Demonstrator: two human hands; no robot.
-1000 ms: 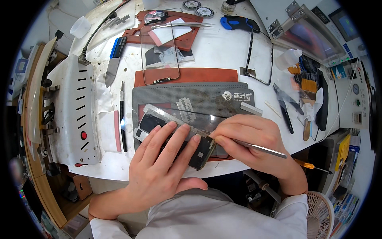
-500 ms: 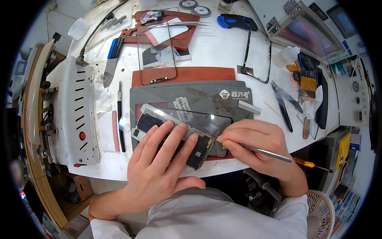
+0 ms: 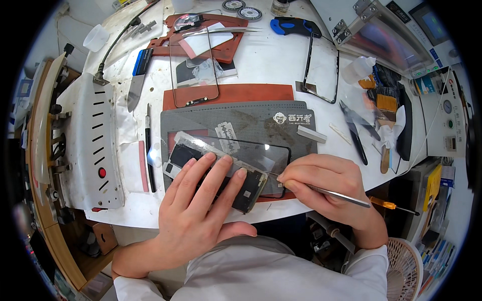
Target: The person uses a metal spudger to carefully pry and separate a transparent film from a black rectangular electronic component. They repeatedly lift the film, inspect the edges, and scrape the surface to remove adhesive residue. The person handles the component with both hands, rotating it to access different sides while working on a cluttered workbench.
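My left hand (image 3: 193,195) lies with spread fingers across a phone display assembly (image 3: 251,193), its dark inner side and metal edging showing. This tilts on a grey mat (image 3: 236,120), overlapping a clear glass panel with a black border (image 3: 290,158). In a pinch, my right hand (image 3: 329,183) grips a slim silver hand tool (image 3: 341,196). The tool's thin tip comes close to the assembly's right end; whether it touches cannot be made out. A flat razor blade (image 3: 227,136) rests on the mat just beyond the assembly.
A white slotted machine (image 3: 98,150) stands left, beside a black pen-shaped knife (image 3: 148,145) and a blue-handled blade (image 3: 138,78). Right are a phone frame (image 3: 322,70), tweezers (image 3: 355,135) and brushes (image 3: 386,104). An orange screwdriver (image 3: 384,203) lies near the right edge.
The whole view has shifted slightly left. My right hand and the tool tip have drawn a little away from the assembly; my left hand stays in place on it.
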